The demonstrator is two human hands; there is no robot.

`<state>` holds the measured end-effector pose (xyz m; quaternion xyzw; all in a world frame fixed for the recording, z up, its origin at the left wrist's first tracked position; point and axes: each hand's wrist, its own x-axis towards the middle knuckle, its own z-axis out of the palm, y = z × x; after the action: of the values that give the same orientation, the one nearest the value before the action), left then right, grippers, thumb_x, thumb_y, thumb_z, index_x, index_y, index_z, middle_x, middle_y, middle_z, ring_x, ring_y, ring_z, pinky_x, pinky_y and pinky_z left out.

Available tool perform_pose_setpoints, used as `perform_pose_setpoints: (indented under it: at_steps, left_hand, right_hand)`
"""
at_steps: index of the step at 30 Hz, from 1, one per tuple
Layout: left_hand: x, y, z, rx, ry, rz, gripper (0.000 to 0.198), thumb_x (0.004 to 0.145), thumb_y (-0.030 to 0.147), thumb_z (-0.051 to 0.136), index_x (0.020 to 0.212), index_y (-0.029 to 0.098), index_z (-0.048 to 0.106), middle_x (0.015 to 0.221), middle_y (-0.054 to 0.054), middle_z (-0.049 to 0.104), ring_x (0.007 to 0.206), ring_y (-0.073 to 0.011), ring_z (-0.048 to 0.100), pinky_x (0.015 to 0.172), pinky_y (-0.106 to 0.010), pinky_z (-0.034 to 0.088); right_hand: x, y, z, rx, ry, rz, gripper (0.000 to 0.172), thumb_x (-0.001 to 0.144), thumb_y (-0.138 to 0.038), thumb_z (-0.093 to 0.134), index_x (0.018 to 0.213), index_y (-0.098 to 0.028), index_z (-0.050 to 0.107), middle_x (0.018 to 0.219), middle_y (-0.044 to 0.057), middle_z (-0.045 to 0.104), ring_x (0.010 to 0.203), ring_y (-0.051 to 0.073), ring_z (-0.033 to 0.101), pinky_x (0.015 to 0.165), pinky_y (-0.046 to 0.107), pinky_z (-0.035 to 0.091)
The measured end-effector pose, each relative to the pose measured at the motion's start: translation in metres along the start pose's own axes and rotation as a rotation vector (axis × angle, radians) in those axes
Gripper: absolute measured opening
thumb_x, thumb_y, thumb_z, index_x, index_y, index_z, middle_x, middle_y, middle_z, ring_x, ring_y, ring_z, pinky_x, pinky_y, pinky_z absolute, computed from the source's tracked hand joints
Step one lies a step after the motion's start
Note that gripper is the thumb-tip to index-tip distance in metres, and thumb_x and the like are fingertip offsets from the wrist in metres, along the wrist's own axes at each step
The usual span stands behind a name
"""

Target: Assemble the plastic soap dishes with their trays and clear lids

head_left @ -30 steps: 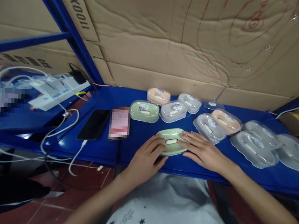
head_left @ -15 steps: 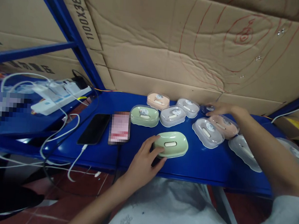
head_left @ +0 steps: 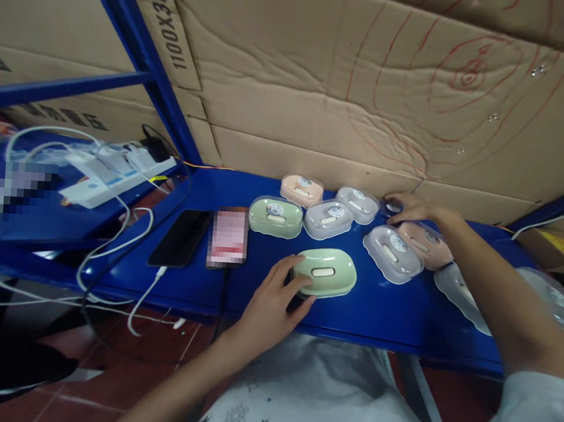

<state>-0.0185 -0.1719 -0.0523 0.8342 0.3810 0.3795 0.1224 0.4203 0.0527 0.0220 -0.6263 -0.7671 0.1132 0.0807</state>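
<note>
My left hand grips the left end of a pale green soap dish, with fingers inside its rim and the thumb along the near side. The dish lies uncovered near the table's front edge, with a white oblong insert in its middle. At the back right, my right hand has its fingers and thumb around a small, clear round object, whose kind I cannot make out. Close to that hand are a pink covered soap dish and a grey covered soap dish.
Behind the left hand stand a green covered dish, a peach one and two grey ones. Clear covers lie under and beyond the right forearm. To the left are a pink-screened phone, a black phone and a power strip.
My right hand's fingers have shifted slightly, and the clear round object shows more plainly between them. The left hand stays on the green dish. The whole view has tilted a little.
</note>
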Motion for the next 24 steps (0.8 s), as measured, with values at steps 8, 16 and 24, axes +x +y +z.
perform_pose_setpoints:
  at_steps: [8, 16, 24]
  left_hand:
    - [-0.003, 0.001, -0.001, -0.082, -0.043, -0.136, 0.042, 0.101, 0.023, 0.067, 0.14, 0.026, 0.053, 0.162, -0.016, 0.044, 0.147, -0.0308, 0.055, 0.118, -0.05, 0.054]
    - [-0.004, -0.004, 0.003, -0.22, -0.026, -0.238, 0.08, 0.1, 0.027, 0.069, 0.166, 0.029, 0.023, 0.166, -0.018, 0.046, 0.152, -0.0323, 0.051, 0.123, -0.054, 0.048]
    - [-0.003, -0.005, 0.0, -0.182, -0.033, -0.206, 0.078, 0.1, 0.026, 0.07, 0.165, 0.03, 0.027, 0.166, -0.016, 0.047, 0.153, -0.0305, 0.05, 0.124, -0.051, 0.047]
  right_hand:
    - [-0.042, -0.051, -0.027, 0.078, 0.17, -0.064, 0.082, 0.086, -0.049, 0.082, 0.153, -0.015, 0.049, 0.154, 0.021, 0.052, 0.141, 0.032, 0.05, 0.123, 0.046, 0.037]
    - [-0.116, -0.181, 0.02, 0.022, -0.059, -0.687, 0.072, 0.098, -0.061, 0.067, 0.162, -0.034, 0.047, 0.161, 0.01, 0.05, 0.144, 0.032, 0.055, 0.117, 0.048, 0.05]
    - [-0.13, -0.201, 0.079, -0.107, 0.025, -0.851, 0.073, 0.105, -0.051, 0.061, 0.167, -0.022, 0.037, 0.168, 0.022, 0.042, 0.157, 0.038, 0.039, 0.124, 0.064, 0.04]
